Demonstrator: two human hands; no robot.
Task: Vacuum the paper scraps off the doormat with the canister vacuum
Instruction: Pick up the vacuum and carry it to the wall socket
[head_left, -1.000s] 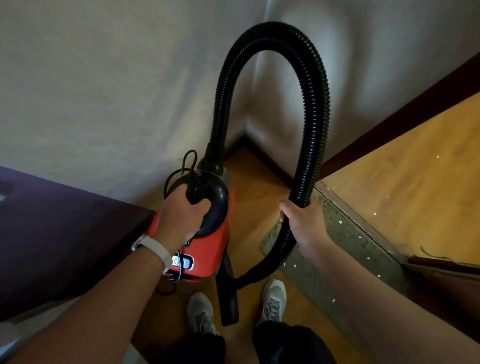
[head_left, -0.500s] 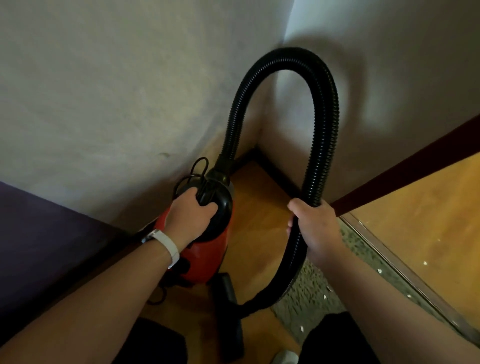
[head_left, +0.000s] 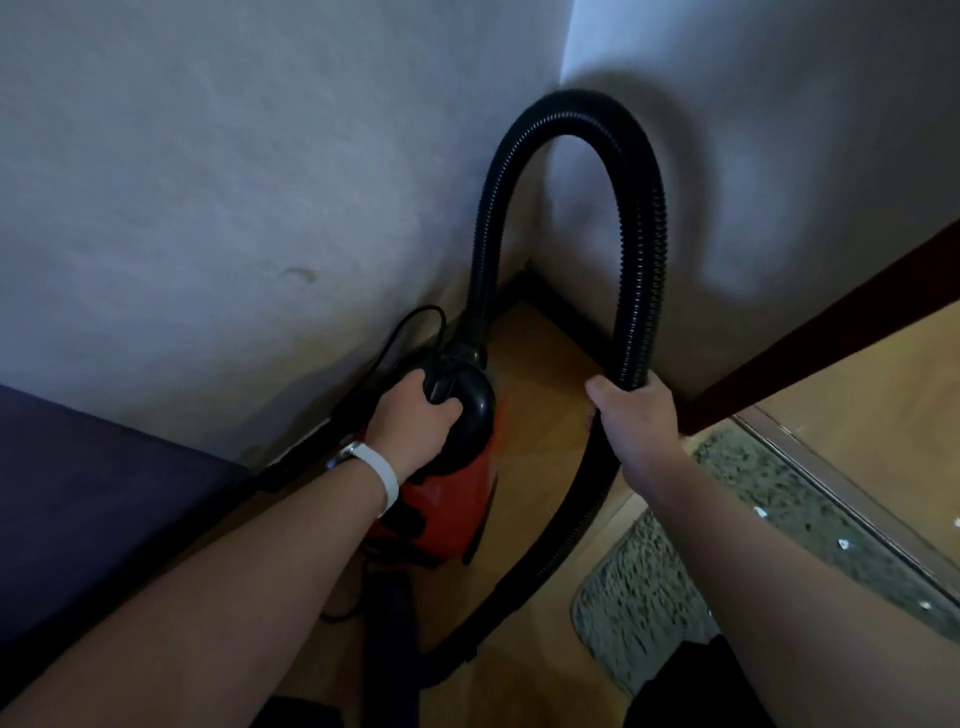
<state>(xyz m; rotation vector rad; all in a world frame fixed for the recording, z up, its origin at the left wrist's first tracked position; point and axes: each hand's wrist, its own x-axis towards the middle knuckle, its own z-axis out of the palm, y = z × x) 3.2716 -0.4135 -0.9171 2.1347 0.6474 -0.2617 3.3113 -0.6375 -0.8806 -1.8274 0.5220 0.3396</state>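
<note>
A red canister vacuum (head_left: 447, 514) with a black top handle sits near the room corner on the wooden floor. My left hand (head_left: 415, 426), a white band on its wrist, grips that handle. A black ribbed hose (head_left: 644, 223) arches up from the canister and comes down on the right, where my right hand (head_left: 636, 421) is closed around it. Below my hand the hose curves down to a dark nozzle near the bottom edge. The grey speckled doormat (head_left: 639, 597) lies at the lower right with a few white paper scraps (head_left: 843, 544) on it.
Two pale walls meet in a corner behind the hose. A dark purple surface (head_left: 78, 519) fills the lower left. A dark red door frame (head_left: 810, 338) and a metal threshold (head_left: 852, 499) border the mat on the right, with wood floor (head_left: 893, 405) beyond.
The view has tilted up and toward the corner; my shoes have left the frame. Both hands keep their grips, and the canister and hose sit farther right and lower in view.
</note>
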